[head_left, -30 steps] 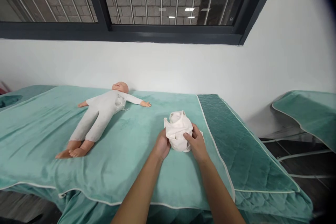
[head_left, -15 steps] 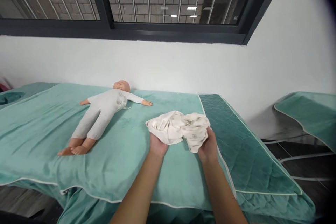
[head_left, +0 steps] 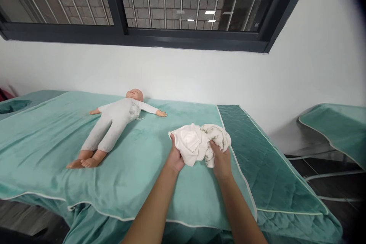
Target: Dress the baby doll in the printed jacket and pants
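Observation:
A bunched white garment or cloth [head_left: 190,143] with a faint pattern on its right part is held between my two hands, over the green bed cover. My left hand [head_left: 175,157] grips its left end, thumb on top and fingers hidden beneath. On the right, my right hand [head_left: 221,160] is closed round the patterned part. To the left lies a baby doll [head_left: 114,116] on its back, arms spread, its body pale and its head, hands and feet skin-toned. A torn-looking patch shows at its side.
The light green cover [head_left: 143,187] lies over a darker quilted mattress cover [head_left: 263,171]. Behind the bed stands a white wall with a dark-framed barred window [head_left: 194,40]. Another green-covered surface [head_left: 337,126] with metal legs is at the right.
Both hands have turned and bunched the white cloth, bringing my thumbs over it. The cloth has shifted slightly right, and its patterned side shows more. The doll lies as before.

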